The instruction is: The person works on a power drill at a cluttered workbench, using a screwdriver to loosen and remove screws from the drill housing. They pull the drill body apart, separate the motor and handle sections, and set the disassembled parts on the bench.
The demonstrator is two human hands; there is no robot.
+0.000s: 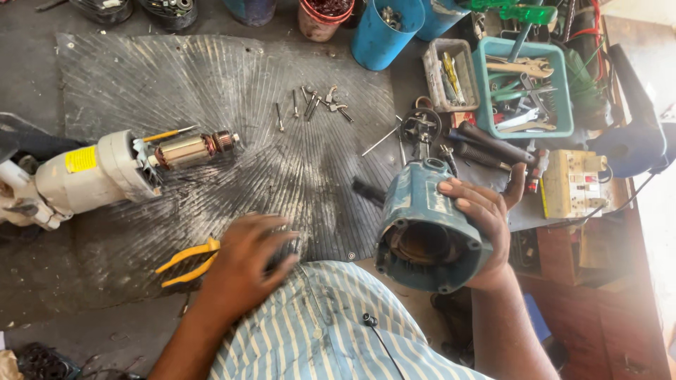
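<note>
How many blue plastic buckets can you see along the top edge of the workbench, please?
2: one blue bucket holding metal parts stands at top centre, and a second sits just right of it, partly hidden behind the first and cut off by the frame.

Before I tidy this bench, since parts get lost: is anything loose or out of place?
Yes. Screws and bolts lie scattered loose on the ribbed mat, not in a tray. The white power tool lies open, its armature exposed.

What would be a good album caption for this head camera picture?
Right hand holds a teal motor housing; left hand reaches by yellow-handled pliers on a ribbed mat.
</note>
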